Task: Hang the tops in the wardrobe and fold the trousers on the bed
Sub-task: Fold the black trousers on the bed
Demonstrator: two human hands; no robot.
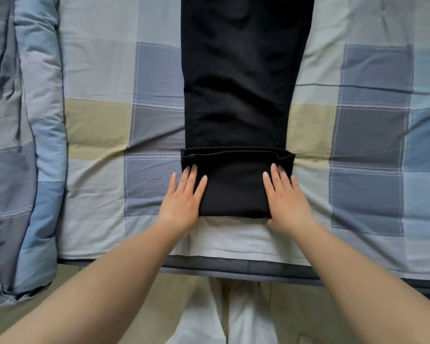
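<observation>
Hands, left (184,202) and right (286,202), press flat, fingers straight, apparently on folded black trousers (236,95).

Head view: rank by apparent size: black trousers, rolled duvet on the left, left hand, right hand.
1. black trousers
2. rolled duvet, cut off by the frame, so close to the trousers
3. left hand and right hand: look alike, no ranking

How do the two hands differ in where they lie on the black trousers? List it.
The left hand lies at the left edge of the folded end of the black trousers, its thumb and part of its palm on the checked bedcover; the right hand lies at the right edge, more fully on the cloth. Both are flat, fingers straight, pointing away from the person and pressing the fold down.
</observation>
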